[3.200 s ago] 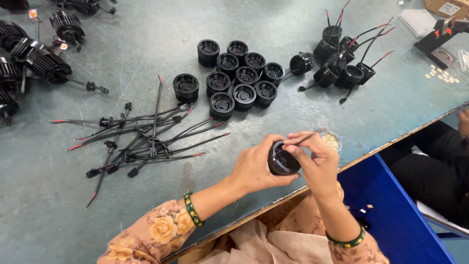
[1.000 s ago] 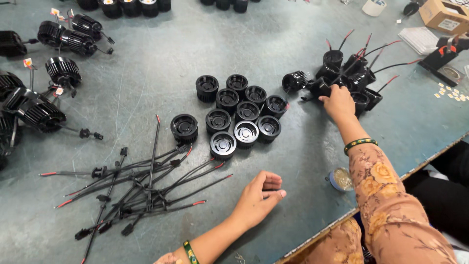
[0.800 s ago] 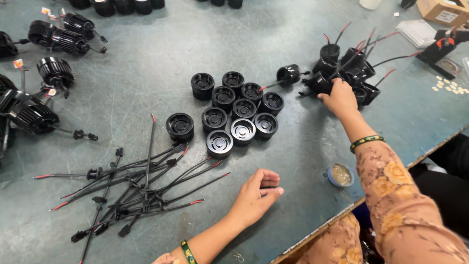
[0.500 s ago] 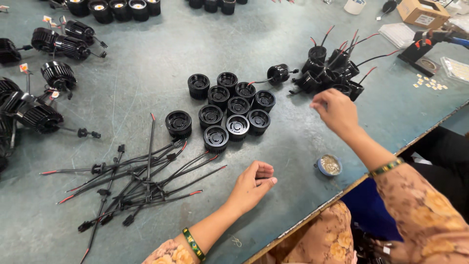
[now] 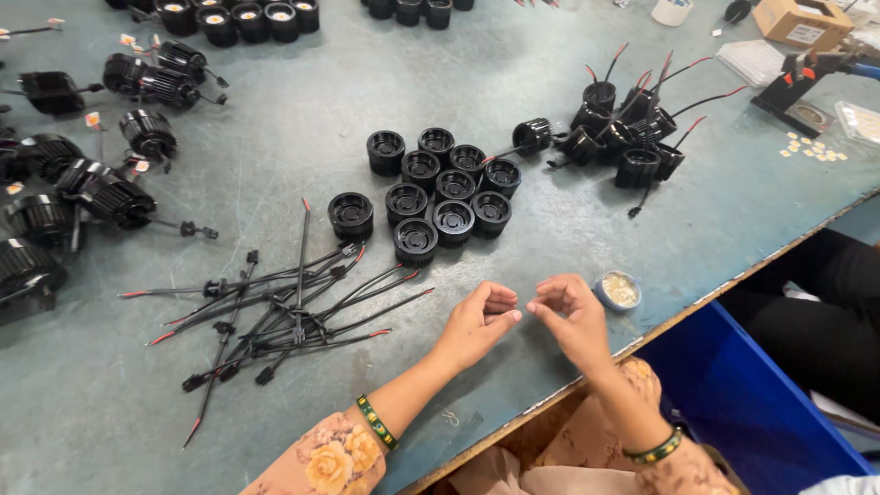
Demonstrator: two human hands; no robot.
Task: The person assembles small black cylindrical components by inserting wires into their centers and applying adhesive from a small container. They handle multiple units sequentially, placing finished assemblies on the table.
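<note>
I have both hands low over the near edge of the worktop [image 5: 568,64], close together and almost touching at the fingertips. My left hand [image 5: 477,323] is curled into a loose fist and my right hand [image 5: 566,316] has thumb and forefinger pinched toward it; if either holds some small part it is too tiny to make out, so I cannot tell whether the fingers grasp anything. Just right of my right hand sits a small round tin [image 5: 619,290] with pale contents, light enough to skid if nudged. Nearest ahead, toward the far side, lies the cluster of black round housings [image 5: 438,191], open cups standing mouth up and packed touching one another, with one black housing [image 5: 350,214] set apart to the left. I judge these to be rigid moulded or cast parts, light, ribbed on the outside, so a grip around the rim or side wall should hold well. To the left of my hands lies the tangle of black leads [image 5: 275,312] with red tips: thin, floppy, likely to drag neighbours along, best picked by the connector block. Further right, the wired housings [image 5: 623,137] lie in a heap, well apart.
</note>
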